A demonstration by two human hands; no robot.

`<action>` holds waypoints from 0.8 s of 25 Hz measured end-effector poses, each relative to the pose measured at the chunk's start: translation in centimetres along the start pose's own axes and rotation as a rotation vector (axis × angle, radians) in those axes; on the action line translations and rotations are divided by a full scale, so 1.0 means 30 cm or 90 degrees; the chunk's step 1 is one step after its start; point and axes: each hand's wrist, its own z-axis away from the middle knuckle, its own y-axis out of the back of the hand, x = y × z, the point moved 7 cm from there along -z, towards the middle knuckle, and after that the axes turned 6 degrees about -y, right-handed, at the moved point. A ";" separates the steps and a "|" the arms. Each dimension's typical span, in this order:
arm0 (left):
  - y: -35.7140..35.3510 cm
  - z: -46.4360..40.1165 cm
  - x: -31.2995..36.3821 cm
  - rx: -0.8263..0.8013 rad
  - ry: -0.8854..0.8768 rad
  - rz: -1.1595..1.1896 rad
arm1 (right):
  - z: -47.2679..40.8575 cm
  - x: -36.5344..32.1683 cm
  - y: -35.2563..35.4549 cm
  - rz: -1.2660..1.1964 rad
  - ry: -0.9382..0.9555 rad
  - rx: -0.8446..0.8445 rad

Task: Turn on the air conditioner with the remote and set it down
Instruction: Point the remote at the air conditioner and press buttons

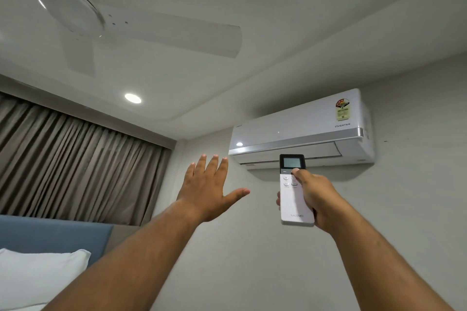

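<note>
Below the wall air conditioner (300, 131), right hand (318, 197) clasps the remote (294, 199), thumb seemingly pressing; left hand (207, 192) splayed empty.

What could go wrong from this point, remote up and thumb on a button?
1. The right hand grips only the lower half of the remote; the thumb pressing near its top could tip it loose.
2. The air conditioner louver looks shut and the remote's screen is unreadable, so whether the press registered is unclear.
3. The left hand is open and empty, apart from the remote, so it may not catch a drop.
</note>
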 end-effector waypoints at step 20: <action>0.014 0.012 0.060 -0.002 -0.050 -0.005 | 0.060 -0.034 0.037 -0.023 -0.001 0.025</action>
